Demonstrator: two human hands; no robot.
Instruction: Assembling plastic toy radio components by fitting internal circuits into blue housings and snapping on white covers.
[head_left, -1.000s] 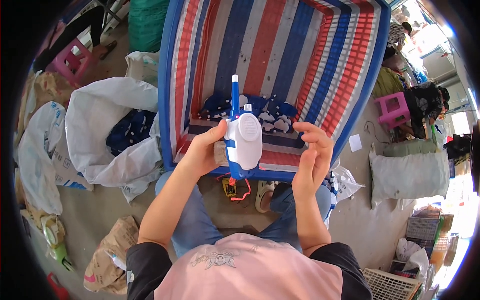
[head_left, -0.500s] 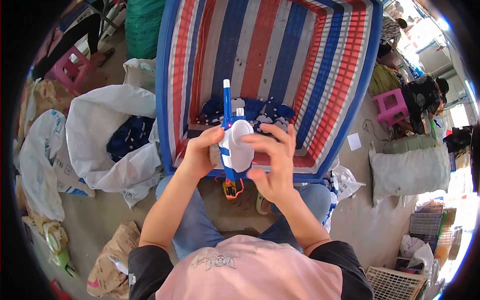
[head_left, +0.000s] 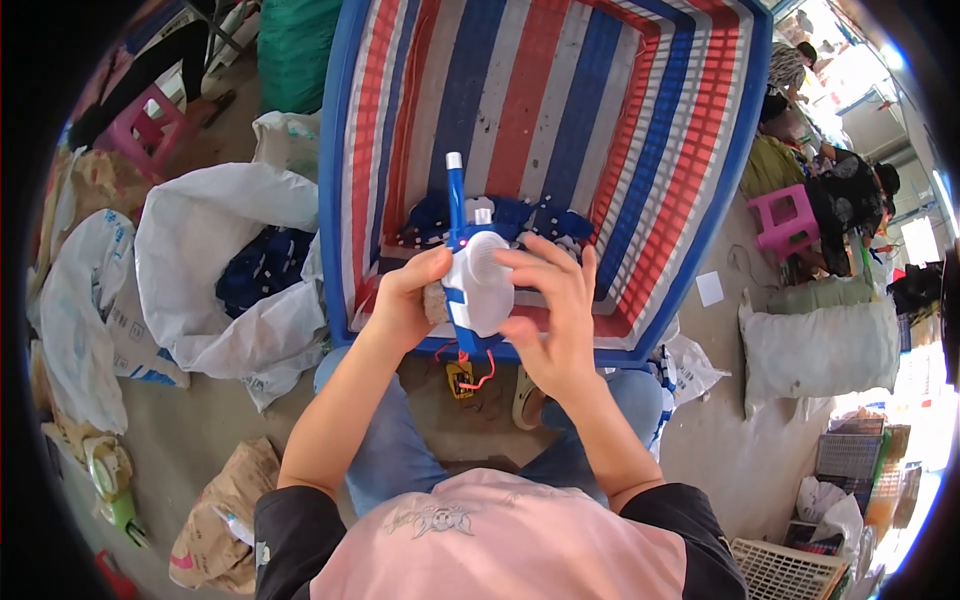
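My left hand (head_left: 405,300) grips a toy walkie-talkie (head_left: 478,290) above the near rim of a large bin. The toy has a white front, a blue body, a round ridged grille, and a blue antenna with a white tip pointing away from me. A small pink-red light shows near its top. My right hand (head_left: 555,315) is at its right side, fingers apart, fingertips against or very close to the grille edge. A tan, rough-looking piece (head_left: 435,302) shows beneath the toy by my left palm. Red wires lead towards a yellow box-like piece (head_left: 460,380) below.
The blue-rimmed bin (head_left: 335,200), lined with striped sheeting, holds several blue-and-white pieces (head_left: 500,215). An open white sack (head_left: 180,225) of similar pieces stands left. A full white sack (head_left: 820,345) lies right. Pink stools (head_left: 785,220) and other people are farther off.
The walkie-talkie has turned slightly, its lower end swinging right. My right fingers and thumb have come a little closer to its edge. My left hand keeps its grip.
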